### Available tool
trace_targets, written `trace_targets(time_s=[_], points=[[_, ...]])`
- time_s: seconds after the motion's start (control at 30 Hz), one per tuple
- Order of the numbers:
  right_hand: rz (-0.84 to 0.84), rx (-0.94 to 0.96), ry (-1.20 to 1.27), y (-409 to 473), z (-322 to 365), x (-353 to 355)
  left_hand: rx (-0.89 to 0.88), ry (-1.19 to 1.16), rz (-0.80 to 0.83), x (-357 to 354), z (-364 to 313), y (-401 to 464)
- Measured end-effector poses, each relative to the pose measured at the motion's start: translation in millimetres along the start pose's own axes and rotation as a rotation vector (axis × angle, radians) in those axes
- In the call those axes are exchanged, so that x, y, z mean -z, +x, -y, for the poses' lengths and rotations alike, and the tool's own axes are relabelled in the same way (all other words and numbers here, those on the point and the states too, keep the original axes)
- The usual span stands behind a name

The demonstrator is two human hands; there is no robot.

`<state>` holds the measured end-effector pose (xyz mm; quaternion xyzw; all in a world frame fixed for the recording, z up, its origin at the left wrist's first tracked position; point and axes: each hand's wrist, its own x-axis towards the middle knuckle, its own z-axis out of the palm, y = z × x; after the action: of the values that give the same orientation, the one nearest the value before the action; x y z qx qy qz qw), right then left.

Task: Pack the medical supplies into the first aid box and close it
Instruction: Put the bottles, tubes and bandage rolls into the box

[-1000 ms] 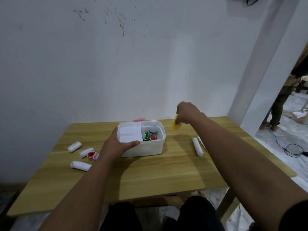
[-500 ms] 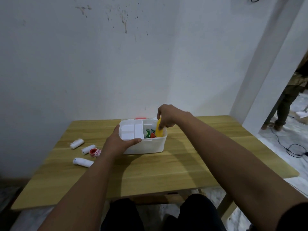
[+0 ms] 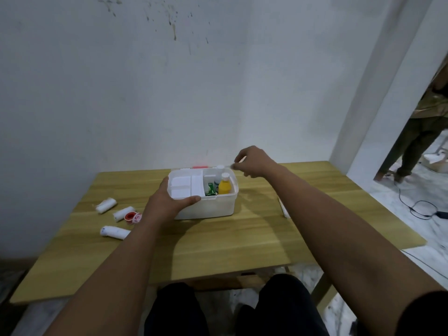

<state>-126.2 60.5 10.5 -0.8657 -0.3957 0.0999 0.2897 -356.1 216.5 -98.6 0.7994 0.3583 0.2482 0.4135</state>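
I've got the open box (image 3: 206,207) sitting mid-table (image 3: 218,243) near the wall, and the left hand (image 3: 167,204) grips its near-left corner, thumb hooked over the rim beside the white tray (image 3: 185,187); inside on the right the yellow bottle (image 3: 224,185) stands upright beside a green packet (image 3: 211,190) and a white bottle (image 3: 219,169) behind. The right hand (image 3: 252,162) hovers above the box's far-right corner, fingers loosely curled and holding nothing I can make out; left of the box lie three bandage rolls (image 3: 106,205), (image 3: 123,213), (image 3: 115,232) and a red tape roll (image 3: 132,217), while another white roll (image 3: 284,210) peeks out beside my right forearm.
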Motion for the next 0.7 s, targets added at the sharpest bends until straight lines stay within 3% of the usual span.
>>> trace_targets(time_s=[0.17,0.27,0.37,0.5,0.7], points=[[-0.089,-0.187,-0.205,-5.5,-59.2,27.0,-0.007,0.000,-0.018,-1.1,-1.4,-0.8],[0.027,-0.374,-0.379,-14.1,-90.4,32.2,-0.008,-0.001,-0.010,-0.1,-0.7,0.0],[0.176,-0.499,-0.395,-30.2,-106.2,29.0,0.007,0.005,-0.007,1.0,-0.3,0.7],[0.259,-0.505,-0.445,-42.7,-114.7,6.4,0.012,0.006,-0.001,1.2,-0.5,1.3],[0.096,-0.373,-0.483,-44.5,-95.0,-13.0,0.000,-0.020,-0.011,0.1,0.4,1.3]])
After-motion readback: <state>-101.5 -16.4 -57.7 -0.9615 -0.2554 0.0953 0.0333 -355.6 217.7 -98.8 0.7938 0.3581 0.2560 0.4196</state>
